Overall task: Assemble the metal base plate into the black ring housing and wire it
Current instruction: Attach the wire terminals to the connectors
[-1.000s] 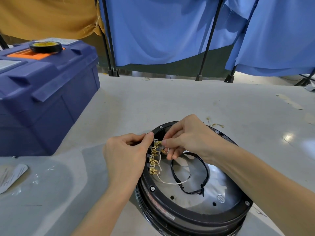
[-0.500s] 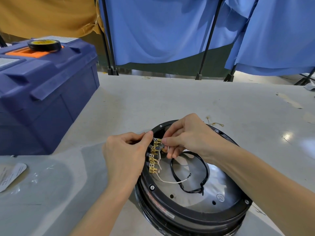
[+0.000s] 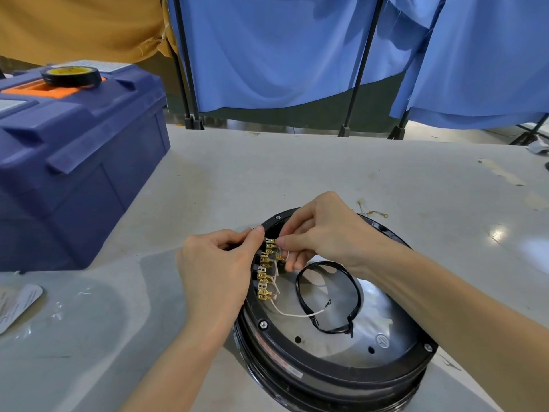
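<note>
The black ring housing (image 3: 300,365) lies on the grey table with the shiny metal base plate (image 3: 383,319) seated inside it. A row of several brass spade terminals (image 3: 264,270) runs along the ring's left inner edge, with thin white wires (image 3: 292,314) and a looped black cable (image 3: 328,298) lying on the plate. My left hand (image 3: 217,272) holds the ring's left rim, thumb and forefinger pinched at the top of the terminal row. My right hand (image 3: 319,233) reaches in from the right and pinches the topmost brass terminal (image 3: 271,241).
A large blue toolbox (image 3: 74,162) stands at the left, a roll of black tape (image 3: 71,75) on its orange lid panel. A plastic bag (image 3: 17,304) lies at the left edge. Small brass scraps (image 3: 375,214) lie behind the housing. Blue curtains on black stands hang beyond the table.
Both hands stay at the top of the terminal row. My right hand's fingers have shifted slightly on the top terminal; nothing else has moved.
</note>
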Demonstrator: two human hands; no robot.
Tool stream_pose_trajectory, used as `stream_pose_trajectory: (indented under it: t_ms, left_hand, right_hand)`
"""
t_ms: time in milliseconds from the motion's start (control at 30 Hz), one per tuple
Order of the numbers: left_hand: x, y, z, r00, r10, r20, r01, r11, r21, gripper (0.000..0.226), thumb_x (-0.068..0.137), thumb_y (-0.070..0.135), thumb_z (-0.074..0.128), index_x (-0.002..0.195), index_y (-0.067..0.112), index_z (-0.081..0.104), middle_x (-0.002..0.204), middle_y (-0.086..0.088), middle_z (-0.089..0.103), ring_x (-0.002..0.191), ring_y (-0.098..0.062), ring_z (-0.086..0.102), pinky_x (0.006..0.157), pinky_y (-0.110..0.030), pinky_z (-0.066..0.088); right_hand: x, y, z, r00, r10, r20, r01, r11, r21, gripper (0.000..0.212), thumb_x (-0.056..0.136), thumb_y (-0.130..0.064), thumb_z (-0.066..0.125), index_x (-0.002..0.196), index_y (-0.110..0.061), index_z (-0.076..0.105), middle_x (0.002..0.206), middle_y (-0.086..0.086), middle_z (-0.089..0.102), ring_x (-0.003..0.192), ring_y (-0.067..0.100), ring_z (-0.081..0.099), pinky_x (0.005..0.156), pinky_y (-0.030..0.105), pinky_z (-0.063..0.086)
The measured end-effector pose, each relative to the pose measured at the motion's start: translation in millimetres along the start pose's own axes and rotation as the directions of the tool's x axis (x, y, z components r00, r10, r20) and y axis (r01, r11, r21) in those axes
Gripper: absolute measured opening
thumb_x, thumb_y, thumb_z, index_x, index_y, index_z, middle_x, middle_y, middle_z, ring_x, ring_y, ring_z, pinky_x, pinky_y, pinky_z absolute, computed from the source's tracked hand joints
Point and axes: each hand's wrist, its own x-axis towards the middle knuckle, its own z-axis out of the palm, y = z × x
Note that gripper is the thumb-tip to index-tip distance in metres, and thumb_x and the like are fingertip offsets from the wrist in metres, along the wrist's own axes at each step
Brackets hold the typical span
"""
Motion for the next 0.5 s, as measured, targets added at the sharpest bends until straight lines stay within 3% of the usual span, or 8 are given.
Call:
stream_pose_trajectory:
  t_ms: [233,500]
  left_hand:
    - [1.2,1.6,-0.1,1.000,0.014,0.021,-0.015,0.999,0.042,0.018,0.079,0.035,0.079,0.061,0.037,0.072,0.047,0.001,0.063,0.046,-0.014,0.054,0.050,-0.038,0.045]
    - [0.5,2.8,-1.8,0.999,0.017,0.034,-0.018,0.999,0.045,0.025,0.079,0.033,0.078,0.055,0.031,0.072,0.046,0.004,0.063,0.045,-0.010,0.052,0.051,-0.033,0.043]
  right_hand:
    - [5.6,-2.2,2.7,1.000,0.016,-0.007,-0.016,1.000,-0.027,0.008,0.084,0.011,0.067,0.084,0.019,0.064,0.051,0.018,0.062,0.038,0.016,0.059,0.044,0.021,0.049]
    - [8.6,-4.5,3.3,0.999,0.036,0.010,-0.035,0.989,-0.144,0.011,0.088,0.005,0.066,0.077,0.005,0.064,0.054,0.016,0.064,0.046,0.024,0.060,0.047,0.024,0.049]
